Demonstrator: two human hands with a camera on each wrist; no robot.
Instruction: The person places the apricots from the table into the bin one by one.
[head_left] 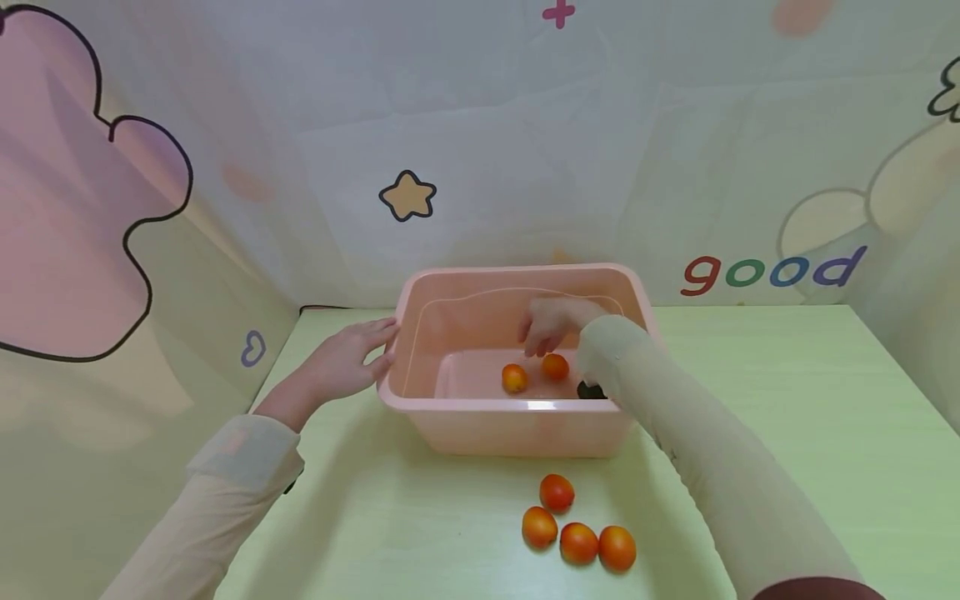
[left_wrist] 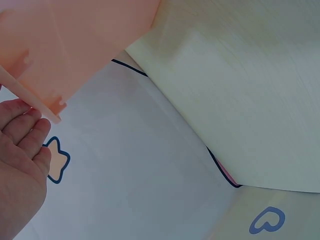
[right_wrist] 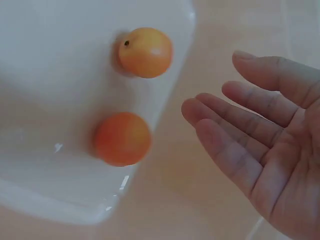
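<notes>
A pink plastic basin (head_left: 517, 433) stands on the table. My left hand (head_left: 348, 358) touches the outside of its left rim with fairly straight fingers; the left wrist view shows those fingers (left_wrist: 22, 122) against the rim. My right hand (head_left: 551, 323) hovers inside the basin, fingers loosely bent and apart, holding nothing in the right wrist view. Close to it on the basin floor lie two small tomatoes, an orange-yellow one (right_wrist: 147, 52) and a redder one (right_wrist: 123, 139), not touching each other.
In front of the basin several orange-red tomatoes (head_left: 579, 543) lie grouped on the pale green table (head_left: 750, 367). A black thing (head_left: 591, 390) shows below my right cuff, its kind unclear. A printed cloth (head_left: 517, 167) hangs behind the basin.
</notes>
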